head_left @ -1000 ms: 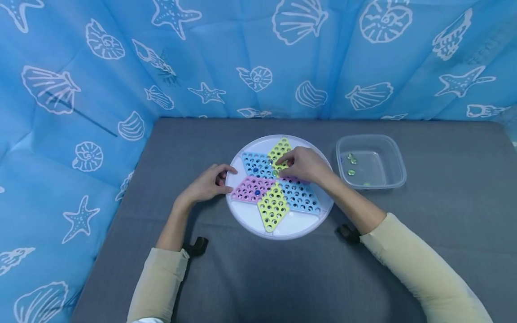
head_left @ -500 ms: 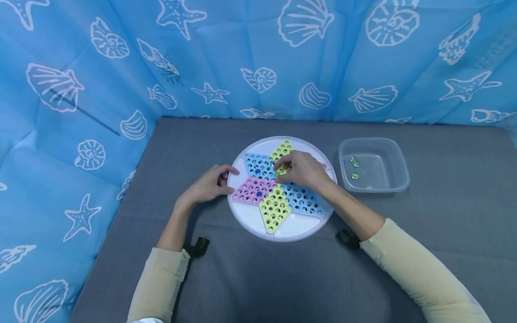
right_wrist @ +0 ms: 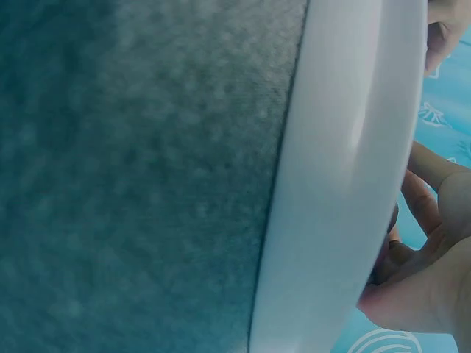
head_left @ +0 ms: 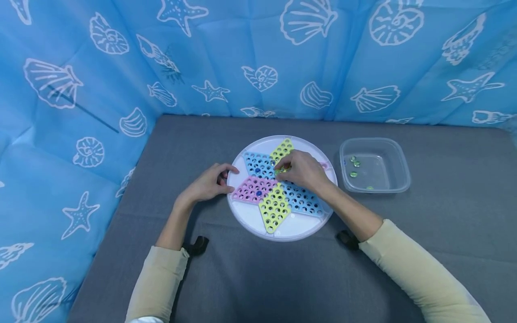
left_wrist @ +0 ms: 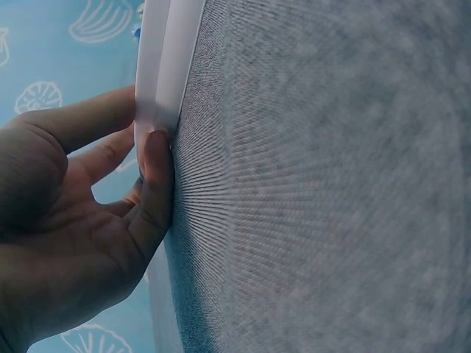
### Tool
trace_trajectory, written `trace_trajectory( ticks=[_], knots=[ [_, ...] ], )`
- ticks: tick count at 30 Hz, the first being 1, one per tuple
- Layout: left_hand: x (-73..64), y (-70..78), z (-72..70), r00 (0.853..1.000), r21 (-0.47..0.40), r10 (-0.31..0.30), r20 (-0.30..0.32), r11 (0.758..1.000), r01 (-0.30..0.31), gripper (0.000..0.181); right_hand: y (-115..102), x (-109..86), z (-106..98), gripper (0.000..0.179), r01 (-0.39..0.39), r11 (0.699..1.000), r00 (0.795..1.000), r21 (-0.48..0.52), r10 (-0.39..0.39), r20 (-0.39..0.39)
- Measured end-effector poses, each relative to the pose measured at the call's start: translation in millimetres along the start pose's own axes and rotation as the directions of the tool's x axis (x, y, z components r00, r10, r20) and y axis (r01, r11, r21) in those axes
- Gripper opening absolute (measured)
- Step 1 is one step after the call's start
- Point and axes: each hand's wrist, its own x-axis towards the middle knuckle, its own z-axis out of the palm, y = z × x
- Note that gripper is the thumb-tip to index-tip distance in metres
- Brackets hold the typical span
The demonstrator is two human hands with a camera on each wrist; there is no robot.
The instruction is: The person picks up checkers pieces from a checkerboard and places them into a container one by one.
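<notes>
A round white Chinese checkers board [head_left: 242,220] lies on the table, its star of yellow, pink and blue hole-filled diamonds facing up. My left hand [head_left: 208,183] holds the board's left rim, with a finger on top and the thumb at the side; the left wrist view shows these digits against the white edge [left_wrist: 153,81]. Over the middle of the star, my right hand [head_left: 303,170] pinches a green marble [head_left: 278,172] between thumb and forefinger, mostly covered by them. Blue marbles sit in the blue diamond [head_left: 257,170] and the pink one [head_left: 259,193]. A clear marble [head_left: 272,163] sits near the right fingertips.
Right of the board stands a clear plastic tub [head_left: 397,179] with several green marbles [head_left: 353,174] and a bluish one at its left side. A grey cloth [head_left: 258,278] covers the table. Behind hangs a blue curtain [head_left: 242,45] with white shells.
The right fingertips have closed in lower over the green marble, which shows less now. The left hand keeps its place on the rim. The whole view has shifted slightly.
</notes>
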Motion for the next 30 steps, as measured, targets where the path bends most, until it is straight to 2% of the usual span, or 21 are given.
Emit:
trace_trajectory(
  ticks=[11, 19, 25, 30],
  knots=[
    [-0.9, -1.1, 0.2, 1.000, -0.004, -0.016, -0.002, 1.000, 0.016, 0.044, 5.2, -6.3, -3.5, 0.021, 0.055, 0.996, 0.998, 0.074, -0.054, -0.025],
    [1.0, -0.9, 0.5, 1.000, -0.006, -0.014, -0.004, 1.000, 0.014, 0.044, 7.9, -12.4, -6.9, 0.023, 0.076, 0.995, 0.996, 0.058, -0.074, -0.042],
    [1.5, 0.9, 0.8, 1.000, -0.020, -0.030, -0.002, 0.999, 0.030, 0.044, 10.4, -24.5, -11.4, 0.023, 0.129, 0.988, 0.988, 0.086, -0.122, -0.092],
    [1.7, 0.1, 0.1, 1.000, -0.018, -0.027, -0.002, 0.999, 0.027, 0.043, 12.5, -33.4, -15.3, 0.026, 0.135, 0.985, 0.984, 0.111, -0.120, -0.132]
  ],
)
